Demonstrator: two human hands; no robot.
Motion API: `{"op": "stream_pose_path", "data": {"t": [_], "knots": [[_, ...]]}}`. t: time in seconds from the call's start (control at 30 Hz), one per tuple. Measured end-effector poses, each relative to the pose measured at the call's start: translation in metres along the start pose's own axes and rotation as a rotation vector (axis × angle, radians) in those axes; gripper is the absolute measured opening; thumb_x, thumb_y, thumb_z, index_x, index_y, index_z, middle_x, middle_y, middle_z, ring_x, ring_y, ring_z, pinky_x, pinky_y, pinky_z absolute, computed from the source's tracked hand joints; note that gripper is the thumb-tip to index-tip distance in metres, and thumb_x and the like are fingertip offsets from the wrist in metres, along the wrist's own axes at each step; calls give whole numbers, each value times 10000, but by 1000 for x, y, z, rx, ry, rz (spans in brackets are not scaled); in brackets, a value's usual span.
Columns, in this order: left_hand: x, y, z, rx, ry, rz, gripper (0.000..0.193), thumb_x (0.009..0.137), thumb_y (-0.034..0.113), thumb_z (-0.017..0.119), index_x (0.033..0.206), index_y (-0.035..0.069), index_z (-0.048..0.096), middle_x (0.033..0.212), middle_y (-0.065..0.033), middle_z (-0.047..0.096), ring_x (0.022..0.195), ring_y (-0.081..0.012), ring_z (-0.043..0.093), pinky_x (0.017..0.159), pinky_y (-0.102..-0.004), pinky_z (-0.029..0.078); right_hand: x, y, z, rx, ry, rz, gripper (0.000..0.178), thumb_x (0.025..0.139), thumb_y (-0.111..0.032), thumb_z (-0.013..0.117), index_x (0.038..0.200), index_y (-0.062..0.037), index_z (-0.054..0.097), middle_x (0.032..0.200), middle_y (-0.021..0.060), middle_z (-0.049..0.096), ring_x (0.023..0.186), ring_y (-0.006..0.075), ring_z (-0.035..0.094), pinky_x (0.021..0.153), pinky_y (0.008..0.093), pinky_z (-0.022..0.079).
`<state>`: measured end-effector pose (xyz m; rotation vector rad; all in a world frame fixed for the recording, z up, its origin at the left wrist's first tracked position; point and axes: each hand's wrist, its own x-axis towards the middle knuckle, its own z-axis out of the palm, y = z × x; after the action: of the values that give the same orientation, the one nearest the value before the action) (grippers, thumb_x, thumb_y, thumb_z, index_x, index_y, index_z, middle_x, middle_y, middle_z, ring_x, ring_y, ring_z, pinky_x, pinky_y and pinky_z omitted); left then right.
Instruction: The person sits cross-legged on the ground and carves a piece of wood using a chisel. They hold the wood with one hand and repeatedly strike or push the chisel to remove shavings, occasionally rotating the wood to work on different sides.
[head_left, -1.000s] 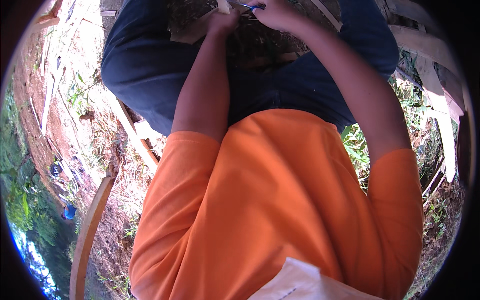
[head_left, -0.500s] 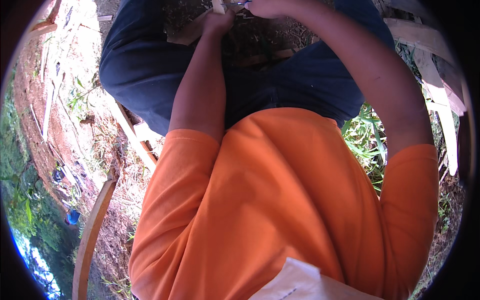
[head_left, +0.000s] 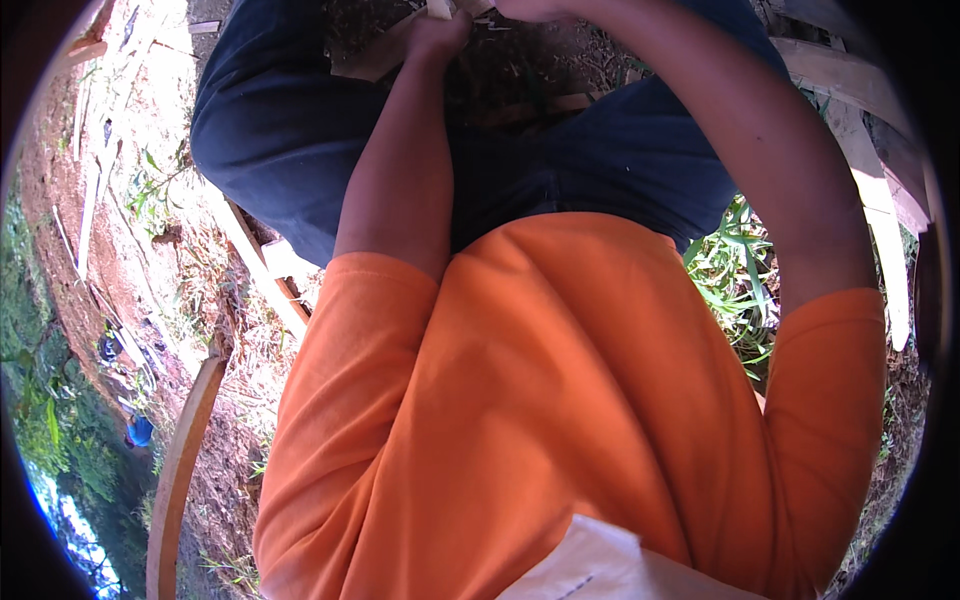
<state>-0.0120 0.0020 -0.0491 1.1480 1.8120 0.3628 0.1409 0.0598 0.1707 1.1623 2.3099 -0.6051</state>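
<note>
At the top edge of the head view, my left hand [head_left: 438,36] is closed around a pale piece of wood [head_left: 372,57]. One end of it juts out to the left of my wrist, and a light cut face shows above my fingers. Close on its right, my right hand [head_left: 535,8] is closed too, partly cut off by the picture's edge. Whatever it grips is hidden. Both hands are beyond my lap, between my bent knees in dark trousers [head_left: 290,140], above dark ground [head_left: 530,65] with small wood chips.
A long curved plank [head_left: 180,480] stands at the lower left, with a wooden strip [head_left: 262,265] beside my left thigh. More boards [head_left: 880,215] lie at the right. Grass [head_left: 735,270] grows by my right hip. Far left, a small blue shape [head_left: 139,430] is near the trees.
My right hand has shifted slightly up and right, and the thin dark item seen at its fingers is out of sight. The left hand and the wood have barely moved.
</note>
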Motion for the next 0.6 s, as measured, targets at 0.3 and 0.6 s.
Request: {"op": "stream_pose_path", "data": {"t": [0.3,0.6], "knots": [[12,-17,5,-118,49,-2,922,798,738,658,1280,-49,665,1287,-270,678,1225,-369,654,1005,-444,505,-29,-51,-2,237,113,237,312,860,-186,606,1098,-47,754,1115,231,730,1067,412,702,906,516,561],[-8,35,8,-135,7,101,792,834,624,632,1266,-39,671,1252,-283,689,1207,-382,662,1004,-448,515,28,-20,73,543,266,646,345,948,-255,558,1197,-65,704,1235,251,688,1168,412,666,978,516,540]]}}
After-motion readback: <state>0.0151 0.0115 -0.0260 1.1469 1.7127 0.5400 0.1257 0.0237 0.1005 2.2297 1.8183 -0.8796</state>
